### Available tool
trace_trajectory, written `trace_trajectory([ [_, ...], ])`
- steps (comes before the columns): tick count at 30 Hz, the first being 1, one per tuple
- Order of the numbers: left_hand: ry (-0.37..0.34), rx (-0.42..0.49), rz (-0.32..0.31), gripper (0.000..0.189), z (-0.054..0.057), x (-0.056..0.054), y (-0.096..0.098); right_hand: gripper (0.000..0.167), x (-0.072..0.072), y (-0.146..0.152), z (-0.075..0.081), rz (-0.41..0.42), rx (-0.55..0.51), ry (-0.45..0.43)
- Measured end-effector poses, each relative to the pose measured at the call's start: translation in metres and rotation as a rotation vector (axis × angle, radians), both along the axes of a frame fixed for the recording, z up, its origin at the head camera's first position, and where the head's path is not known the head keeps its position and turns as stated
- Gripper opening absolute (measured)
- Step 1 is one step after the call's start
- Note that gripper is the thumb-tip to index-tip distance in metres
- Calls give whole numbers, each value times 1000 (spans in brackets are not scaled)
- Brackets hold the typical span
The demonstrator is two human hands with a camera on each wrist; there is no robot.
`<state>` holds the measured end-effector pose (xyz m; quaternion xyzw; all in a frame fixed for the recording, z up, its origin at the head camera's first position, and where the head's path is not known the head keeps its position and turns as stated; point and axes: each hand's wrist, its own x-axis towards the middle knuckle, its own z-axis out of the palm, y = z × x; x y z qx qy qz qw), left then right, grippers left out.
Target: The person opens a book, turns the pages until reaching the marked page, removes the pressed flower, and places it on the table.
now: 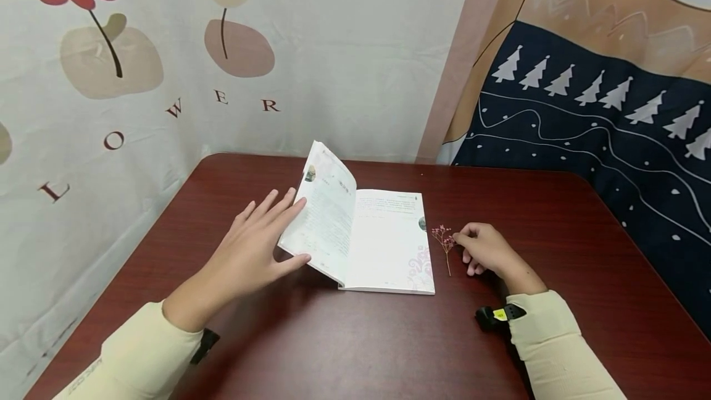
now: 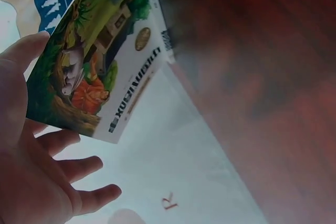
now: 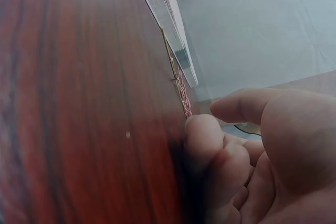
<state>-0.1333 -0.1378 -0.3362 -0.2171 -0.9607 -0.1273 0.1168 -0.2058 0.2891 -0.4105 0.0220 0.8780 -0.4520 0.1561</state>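
Observation:
A paperback book (image 1: 383, 245) lies spread on the table, its right pages flat and its left part raised at a slant. My left hand (image 1: 252, 249) is at the raised part's outer edge, fingers spread and fairly straight, thumb by the lower corner. The left wrist view shows the illustrated cover (image 2: 100, 66) beside that hand. Right of the book, a dried flower sprig (image 1: 447, 245) with small pink blossoms lies on the table. My right hand (image 1: 489, 252) reaches its blossoms with bent fingers. In the right wrist view a gap shows between thumb (image 3: 236, 107) and forefinger, whose tip meets the blossoms.
The dark red-brown wooden table (image 1: 311, 350) ends at a back edge just behind the book. Beyond it hangs a pale printed cloth (image 1: 355, 66), with a navy tree-pattern cloth (image 1: 566, 122) at the right. A black strap (image 1: 494, 316) circles the right wrist.

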Motion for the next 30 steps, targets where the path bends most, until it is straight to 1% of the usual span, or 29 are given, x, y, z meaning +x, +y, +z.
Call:
trace_trajectory([
  [3,45,-22,-37,87,5,-2,9,27,1,1,0,-2,-1,-4],
  [7,85,-51,-75,86,10,-4,23,27,2,1,1,3,-10,-10],
  [11,122,-92,-107,86,14,-5,38,27,2,1,1,2,-23,-19],
  [16,165,-130,-152,84,17,-6,58,27,2,2,3,-2,-29,-7],
  [19,190,-143,-177,81,16,-8,69,27,1,4,3,-2,-28,8],
  [25,247,-168,-221,77,10,-10,94,28,-1,8,5,-5,-21,31],
  [28,236,-197,-248,79,6,-12,109,28,0,8,8,-3,-21,43],
  [30,205,-225,-266,80,2,-14,120,28,0,9,10,2,-22,53],
])
